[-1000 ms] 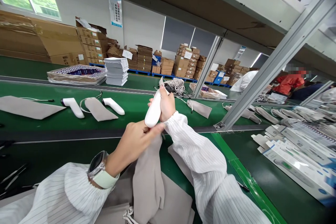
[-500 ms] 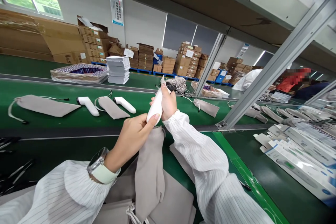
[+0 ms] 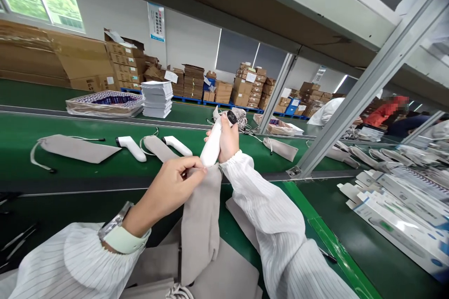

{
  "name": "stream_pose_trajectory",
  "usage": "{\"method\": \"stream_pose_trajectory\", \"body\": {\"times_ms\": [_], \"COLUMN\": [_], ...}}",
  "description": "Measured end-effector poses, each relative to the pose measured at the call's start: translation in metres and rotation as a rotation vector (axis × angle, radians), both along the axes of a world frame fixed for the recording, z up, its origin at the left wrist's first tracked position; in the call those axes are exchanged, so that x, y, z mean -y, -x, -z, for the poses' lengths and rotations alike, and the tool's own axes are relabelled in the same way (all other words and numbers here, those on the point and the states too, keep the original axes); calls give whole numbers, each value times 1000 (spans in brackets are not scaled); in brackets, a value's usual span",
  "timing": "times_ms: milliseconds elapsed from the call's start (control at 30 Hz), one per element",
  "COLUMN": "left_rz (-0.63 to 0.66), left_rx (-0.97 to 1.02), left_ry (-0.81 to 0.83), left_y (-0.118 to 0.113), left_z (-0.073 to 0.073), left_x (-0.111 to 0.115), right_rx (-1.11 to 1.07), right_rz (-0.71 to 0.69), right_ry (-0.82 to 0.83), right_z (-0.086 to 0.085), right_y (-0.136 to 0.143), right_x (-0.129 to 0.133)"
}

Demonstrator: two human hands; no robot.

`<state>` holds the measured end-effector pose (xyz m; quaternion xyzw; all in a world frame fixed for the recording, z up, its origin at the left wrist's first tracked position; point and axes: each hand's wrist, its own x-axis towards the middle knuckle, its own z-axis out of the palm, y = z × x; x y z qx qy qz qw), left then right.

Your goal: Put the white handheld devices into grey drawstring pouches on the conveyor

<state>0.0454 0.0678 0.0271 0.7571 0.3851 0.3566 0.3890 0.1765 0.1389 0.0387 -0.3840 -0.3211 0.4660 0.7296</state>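
My right hand (image 3: pixel 228 139) is wrapped around a white handheld device (image 3: pixel 211 145) with a black round end, held tilted over the belt. Its lower end meets the mouth of a grey drawstring pouch (image 3: pixel 200 224), which hangs below. At the pouch's rim my left hand (image 3: pixel 177 180) is closed, thumb and forefinger pinching the fabric beside the device's tip. More grey pouches (image 3: pixel 228 271) lie in a pile under the hanging one. How far the tip sits inside the pouch is hard to see.
On the green belt lie a pouch (image 3: pixel 79 148), white devices (image 3: pixel 132 148) and another pouch (image 3: pixel 280 148). Behind stand a stack of white booklets (image 3: pixel 156 99) and a tray (image 3: pixel 105 104). Flat printed boxes (image 3: pixel 396 224) lie right, beyond a metal post (image 3: pixel 354 84). Co-workers (image 3: pixel 328 111) are farther back.
My left hand has slid from the device's lower end down to the pouch's rim. My right hand still grips the device. Pouches and devices on the belt have shifted to the right.
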Motion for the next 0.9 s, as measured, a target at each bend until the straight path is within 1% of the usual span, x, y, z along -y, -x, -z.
{"method": "stream_pose_trajectory", "body": {"times_ms": [67,133,167,267,333,367,433,533,600,667,700,767,800,833,867,900], "left_rz": [-3,-63,-112,-283,-355,-376,-415,-465,-472,-447,-387,-175,-65,11,39,21], "left_rx": [-16,-1,11,17,4,-1,-11,-84,-176,-306,-382,-470,-446,-376,-272,-152], "left_ry": [-27,-103,-161,-319,-367,-383,-411,-414,-381,-272,-166,86,188,258,298,305], "left_y": [0,1,2,8,12,14,16,20,24,31,34,39,40,39,37,35], "left_z": [0,-1,-2,-5,-6,-6,-2,5,7,4,0,-10,-16,-21,-24,-27], "left_x": [-2,-5,-7,-14,-19,-21,-25,-33,-37,-38,-37,-31,-27,-23,-19,-16], "right_rx": [18,51,97,391,597,670,779,949,1074,1201,1252,1316,1312,1287,1250,1179], "right_rz": [-52,-152,-234,-493,-590,-596,-560,-446,-328,-135,-17,257,386,476,501,429], "right_ry": [-16,-25,-21,-2,17,21,-7,-132,-188,-215,-215,-165,-88,-23,16,57], "right_z": [-1,-1,-1,0,2,4,8,14,18,24,28,38,43,46,48,48], "right_y": [2,4,4,7,9,12,19,33,34,22,10,-21,-37,-51,-60,-65], "right_x": [2,6,7,14,19,22,29,40,41,31,21,-5,-18,-29,-37,-40]}}
